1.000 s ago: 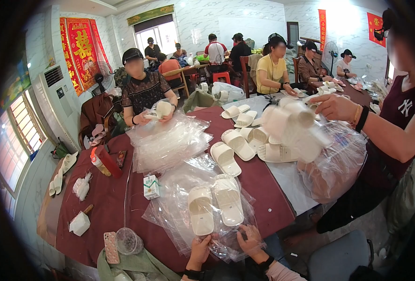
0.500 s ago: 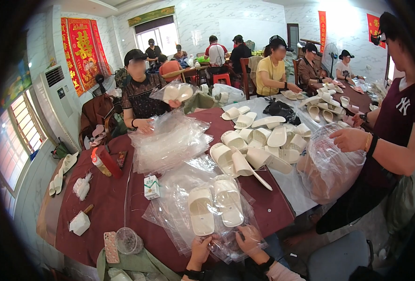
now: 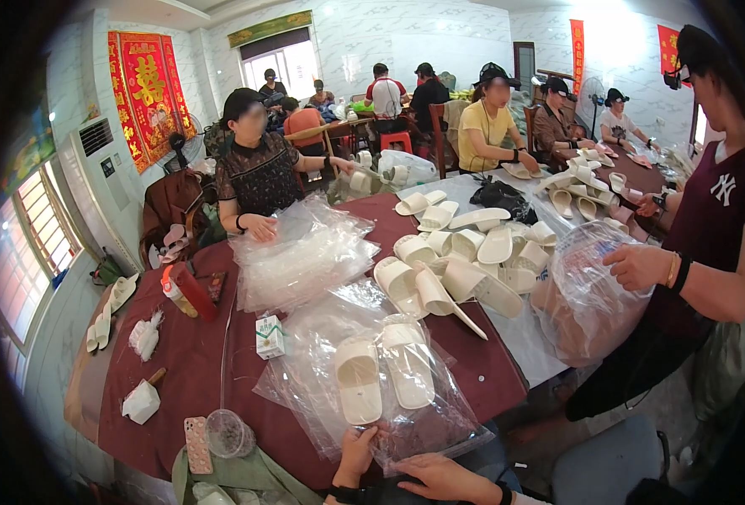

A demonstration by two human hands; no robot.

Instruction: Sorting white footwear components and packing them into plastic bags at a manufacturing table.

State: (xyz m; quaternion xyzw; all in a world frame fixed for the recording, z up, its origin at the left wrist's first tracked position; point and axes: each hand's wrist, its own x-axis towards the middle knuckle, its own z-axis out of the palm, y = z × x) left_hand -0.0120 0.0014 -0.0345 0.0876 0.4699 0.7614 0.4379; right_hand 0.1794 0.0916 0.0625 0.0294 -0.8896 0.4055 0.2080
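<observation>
In front of me, a pair of cream slippers lies side by side inside a clear plastic bag (image 3: 456, 412). The left slipper (image 3: 358, 383) and the right slipper (image 3: 408, 362) both have their toe straps toward the far side. My left hand (image 3: 356, 453) pinches the bag's near edge, just below the left slipper's heel. At the bag's near opening, my right hand (image 3: 446, 476) has its fingers stretched out toward the left, touching the film. More flat clear bags (image 3: 305, 324) lie beneath and beyond the filled one.
Loose cream slippers (image 3: 473, 252) are heaped beyond my bag. A stack of clear bags (image 3: 301, 261) lies near a co-worker (image 3: 259, 168) opposite. A small carton (image 3: 269, 337), plastic cup (image 3: 230, 433) and phone (image 3: 197, 446) sit leftward. At right, another person's hand (image 3: 641, 265) holds a large plastic bag (image 3: 587, 295).
My right hand has moved from the bag's right side down and left along its near edge, fingers now straightened. The co-worker opposite has moved a bagged pair to the picture's right.
</observation>
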